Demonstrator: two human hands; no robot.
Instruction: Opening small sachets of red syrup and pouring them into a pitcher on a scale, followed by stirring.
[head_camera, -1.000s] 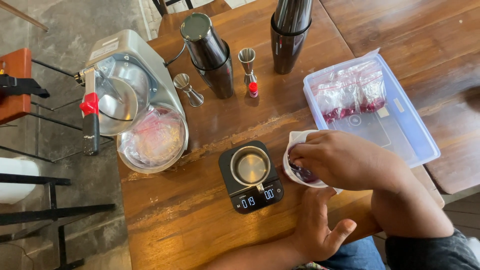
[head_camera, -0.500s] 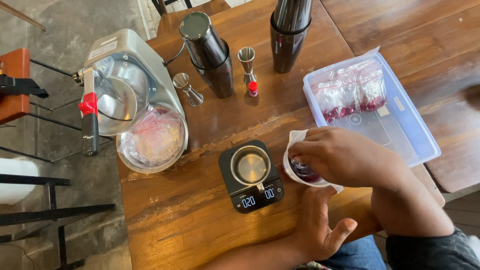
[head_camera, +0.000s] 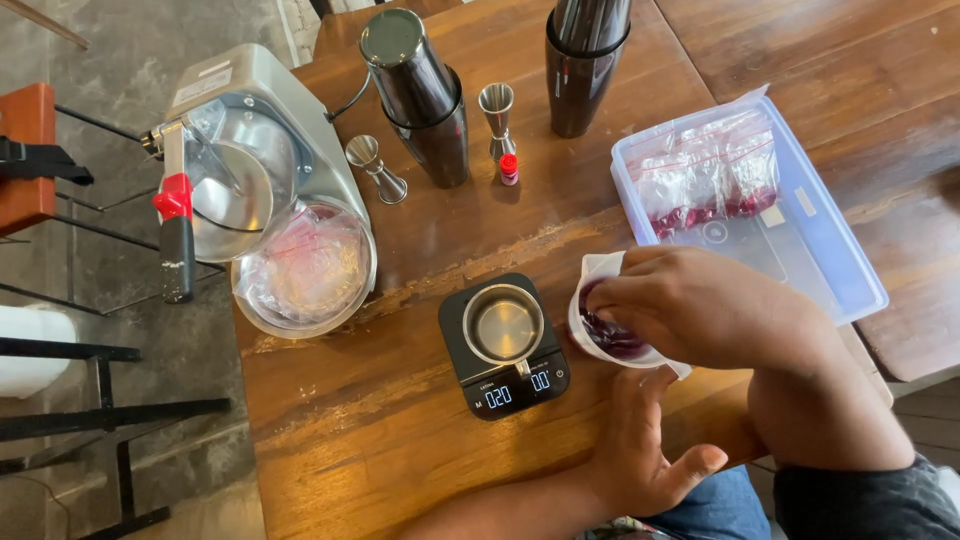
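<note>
A small clear plastic bag (head_camera: 600, 345) with dark purple contents stands open just right of a black digital scale (head_camera: 497, 375). My left hand (head_camera: 640, 450) reaches up from below and holds the bag's bottom. My right hand (head_camera: 705, 305) curls over the bag's mouth with its fingertips inside, hidden among the purple contents. On the scale sits an empty small metal cup (head_camera: 503, 323), and the scale's display is lit.
A grey ice-shaving machine (head_camera: 250, 120) with a red-and-black handle and a clear bowl (head_camera: 305, 268) stands at the left table edge. Behind are two dark shakers (head_camera: 420, 95) (head_camera: 585, 60), two metal jiggers (head_camera: 372, 165) (head_camera: 497, 115), and a red-capped bottle (head_camera: 509, 168). A clear tub (head_camera: 800, 230) of bags lies right.
Hardly anything: my right hand's fingers have shifted slightly inside the bag. My left hand stays under it.
</note>
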